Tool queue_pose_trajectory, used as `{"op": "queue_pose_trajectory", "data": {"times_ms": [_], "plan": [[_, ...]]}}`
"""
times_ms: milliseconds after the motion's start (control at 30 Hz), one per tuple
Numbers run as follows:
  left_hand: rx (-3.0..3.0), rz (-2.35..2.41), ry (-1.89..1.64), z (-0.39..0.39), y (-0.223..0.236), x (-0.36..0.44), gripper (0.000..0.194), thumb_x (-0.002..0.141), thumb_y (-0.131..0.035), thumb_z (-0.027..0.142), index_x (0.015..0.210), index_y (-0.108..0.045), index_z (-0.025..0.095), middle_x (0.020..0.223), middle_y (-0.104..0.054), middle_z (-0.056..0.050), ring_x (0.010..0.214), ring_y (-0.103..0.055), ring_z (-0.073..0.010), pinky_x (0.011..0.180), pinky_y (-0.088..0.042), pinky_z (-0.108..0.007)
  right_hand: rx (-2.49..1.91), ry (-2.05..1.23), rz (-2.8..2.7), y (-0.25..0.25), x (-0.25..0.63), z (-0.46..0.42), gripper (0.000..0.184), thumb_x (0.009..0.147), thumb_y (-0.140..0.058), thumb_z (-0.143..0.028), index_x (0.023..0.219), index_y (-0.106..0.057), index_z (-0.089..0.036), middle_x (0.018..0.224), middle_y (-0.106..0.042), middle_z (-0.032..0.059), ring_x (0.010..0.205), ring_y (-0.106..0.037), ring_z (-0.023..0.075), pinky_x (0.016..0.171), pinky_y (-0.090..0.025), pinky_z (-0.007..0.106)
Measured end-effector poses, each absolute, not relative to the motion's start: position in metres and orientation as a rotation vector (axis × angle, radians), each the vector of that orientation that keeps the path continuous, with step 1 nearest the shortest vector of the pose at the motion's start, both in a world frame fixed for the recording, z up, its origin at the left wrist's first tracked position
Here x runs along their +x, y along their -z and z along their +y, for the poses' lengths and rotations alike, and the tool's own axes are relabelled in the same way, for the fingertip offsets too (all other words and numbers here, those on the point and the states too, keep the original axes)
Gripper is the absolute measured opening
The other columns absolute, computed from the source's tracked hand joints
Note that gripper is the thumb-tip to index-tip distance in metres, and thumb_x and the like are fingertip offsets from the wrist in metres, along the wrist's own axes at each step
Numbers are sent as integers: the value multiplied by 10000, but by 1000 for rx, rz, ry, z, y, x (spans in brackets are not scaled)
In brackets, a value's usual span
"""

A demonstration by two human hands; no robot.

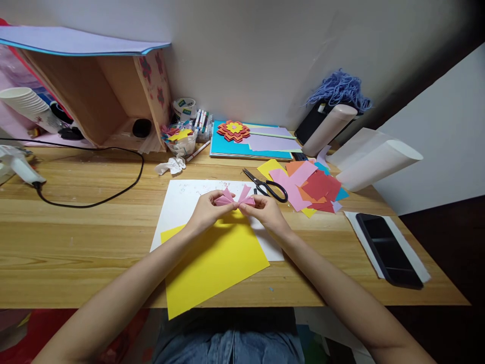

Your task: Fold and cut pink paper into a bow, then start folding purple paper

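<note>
Between both hands is a folded pink paper piece [245, 193], with pointed flaps standing up at its middle. My left hand [209, 206] pinches its left side, and my right hand [267, 211] grips its right side; the thumbs nearly meet at the centre. Below them, a yellow paper sheet [215, 263] lies askew over a white sheet [162, 217] and sticks out past the table's front edge. Black-handled scissors [278, 191] rest just beyond my right hand, beside a pile of coloured paper scraps [322, 185].
A layered paper flower [234, 130] lies on a blue sheet [223, 146] at the back. A phone [386, 247] is at the right. On the left are a hot glue gun [22, 169] with a looping black cord [94, 206] and an open cardboard box [109, 91].
</note>
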State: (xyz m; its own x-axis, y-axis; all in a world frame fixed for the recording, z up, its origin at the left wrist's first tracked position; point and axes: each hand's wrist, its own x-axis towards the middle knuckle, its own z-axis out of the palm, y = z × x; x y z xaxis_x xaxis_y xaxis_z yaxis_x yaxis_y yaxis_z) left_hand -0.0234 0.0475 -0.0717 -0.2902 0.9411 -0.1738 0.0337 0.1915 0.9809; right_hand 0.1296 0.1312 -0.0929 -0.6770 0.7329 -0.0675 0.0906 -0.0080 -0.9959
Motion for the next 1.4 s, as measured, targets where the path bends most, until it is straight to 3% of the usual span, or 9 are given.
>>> {"op": "queue_pose_trajectory", "data": {"times_ms": [133,300,467,567,933,1133,1400], "plan": [[971,1532,-1258,48,73,-24,383,604,-706,379,894,-634,139,778,-660,-55,722,-593,-164,669,-447,-269,-860,-1740,-1790,93,129,130,275,677,-658,-398,624,-540,-155,609,-516,-17,581,-473,102,561,-367,231],[976,1553,-1233,48,72,-22,371,610,-698,387,873,-632,132,786,-662,-63,715,-600,-171,662,-453,-271,-882,-1762,-1813,91,130,131,259,682,-658,-399,669,-584,-150,661,-584,1,624,-529,120,606,-397,246],[982,1613,-1262,48,70,-23,339,606,-689,382,822,-631,128,945,-651,-80,747,-602,-175,674,-462,-271,-818,-1844,-1846,80,133,135,229,709,-652,-376,786,-654,-160,790,-656,40,742,-591,144,711,-438,268],[967,1628,-1280,48,69,-24,364,595,-692,378,845,-621,124,915,-654,-75,755,-605,-187,679,-467,-281,-819,-1819,-1839,75,133,137,236,734,-625,-382,807,-682,-164,807,-677,54,759,-608,152,746,-452,283],[985,1658,-1267,48,71,-22,361,616,-678,383,862,-634,122,975,-643,-94,788,-599,-190,677,-459,-274,-933,-1609,-1799,83,130,130,248,711,-638,-406,691,-691,-165,682,-672,42,662,-595,162,667,-459,287],[974,1671,-1234,47,71,-21,497,550,-723,447,920,-630,129,824,-664,-61,755,-594,-188,675,-440,-267,-895,-1658,-1820,79,131,131,261,718,-623,-418,719,-695,-167,694,-667,37,678,-596,163,664,-460,282],[987,1711,-1266,48,70,-25,430,570,-716,426,881,-636,139,879,-659,-60,769,-588,-181,701,-428,-263,-925,-1772,-1892,77,134,139,256,690,-648,-424,688,-683,-170,653,-637,15,582,-549,118,601,-441,250]]}}
